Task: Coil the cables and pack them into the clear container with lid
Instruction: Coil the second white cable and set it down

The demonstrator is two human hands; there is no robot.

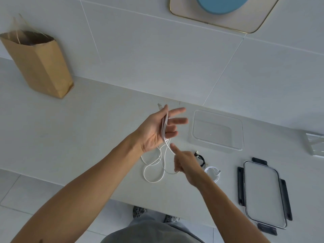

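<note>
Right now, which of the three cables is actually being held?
The long white cable: its loops are wound over the left hand, the rest trailing onto the table. The black cable and small white cable lie coiled, untouched.

This is looking like a room in a home rather than a workshop or lab. A plain white table [87, 130] is standing against a wall of large pale tiles [157, 55], and matching tiles are covering the floor [21, 195] below. A brown paper bag [40, 64] is standing upright at the table's far left. On the wall, a rounded panel with a thin gold rim [228, 23] is showing a blue shape [220, 6], a decorative touch suited to a household. The person's patterned slippers [139, 211] are pointing to indoor domestic wear.
</note>
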